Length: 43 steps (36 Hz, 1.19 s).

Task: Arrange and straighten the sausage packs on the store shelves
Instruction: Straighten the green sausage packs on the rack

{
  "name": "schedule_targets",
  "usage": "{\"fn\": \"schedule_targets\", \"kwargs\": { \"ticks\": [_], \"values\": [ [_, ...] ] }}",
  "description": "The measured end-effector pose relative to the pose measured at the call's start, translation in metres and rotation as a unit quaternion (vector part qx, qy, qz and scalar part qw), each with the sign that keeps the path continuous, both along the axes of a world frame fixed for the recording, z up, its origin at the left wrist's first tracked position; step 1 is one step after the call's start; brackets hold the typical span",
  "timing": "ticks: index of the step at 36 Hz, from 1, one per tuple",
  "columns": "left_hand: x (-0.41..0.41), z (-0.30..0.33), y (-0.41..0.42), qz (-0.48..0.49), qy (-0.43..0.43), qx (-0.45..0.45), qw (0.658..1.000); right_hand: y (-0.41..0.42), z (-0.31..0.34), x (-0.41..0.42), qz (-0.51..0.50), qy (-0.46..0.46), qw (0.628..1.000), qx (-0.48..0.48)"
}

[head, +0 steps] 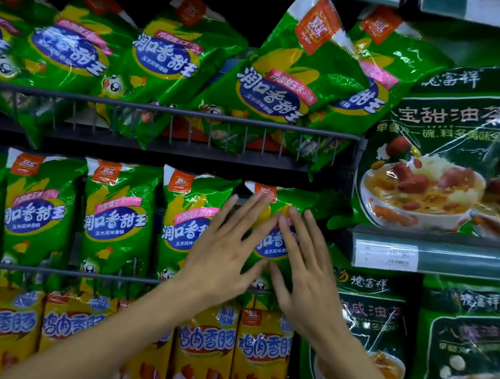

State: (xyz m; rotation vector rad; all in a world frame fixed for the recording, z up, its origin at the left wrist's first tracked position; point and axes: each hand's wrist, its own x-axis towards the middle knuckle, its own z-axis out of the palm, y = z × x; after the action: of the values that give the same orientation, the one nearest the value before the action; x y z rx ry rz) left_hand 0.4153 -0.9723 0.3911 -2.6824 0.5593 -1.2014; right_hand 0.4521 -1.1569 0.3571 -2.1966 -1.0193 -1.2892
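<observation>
Green sausage packs fill two wire-fronted shelves. On the middle shelf they stand upright in a row; my left hand [225,257] and my right hand [304,272] both press flat, fingers straight and spread, on the rightmost green pack [273,241] there. The neighbouring pack [184,228] is partly covered by my left hand. On the upper shelf the green packs lean to the right, and one tilted pack [295,76] sticks up above the others. Yellow sausage packs [259,359] stand on the shelf below my arms.
A black wire rail [163,110] fronts the upper shelf. To the right hang dark green bags of another product [443,146] above a shelf edge with a price label [388,255]. More such bags [465,348] stand lower right.
</observation>
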Motion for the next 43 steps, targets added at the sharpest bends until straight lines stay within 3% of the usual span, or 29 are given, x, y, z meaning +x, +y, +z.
{"fn": "schedule_targets", "kwargs": {
  "ticks": [8, 16, 26, 36, 43],
  "values": [
    [-0.014, -0.018, 0.036, 0.042, -0.038, -0.047, 0.997, 0.012, -0.007, 0.007, -0.016, 0.018, 0.999, 0.032],
    [-0.005, -0.026, 0.024, 0.077, -0.027, 0.039, 0.996, 0.017, -0.011, 0.015, -0.056, 0.006, 0.998, 0.033],
    [-0.003, -0.028, 0.022, 0.104, -0.025, 0.052, 0.993, 0.016, -0.015, 0.018, -0.040, 0.028, 0.998, 0.047],
    [-0.007, -0.025, 0.022, 0.065, -0.018, 0.035, 0.997, 0.014, -0.012, 0.013, -0.040, 0.044, 0.998, 0.021],
    [-0.019, -0.018, 0.024, -0.017, 0.043, -0.015, 0.999, 0.010, -0.002, -0.002, -0.011, 0.096, 0.995, 0.016]
  ]
}}
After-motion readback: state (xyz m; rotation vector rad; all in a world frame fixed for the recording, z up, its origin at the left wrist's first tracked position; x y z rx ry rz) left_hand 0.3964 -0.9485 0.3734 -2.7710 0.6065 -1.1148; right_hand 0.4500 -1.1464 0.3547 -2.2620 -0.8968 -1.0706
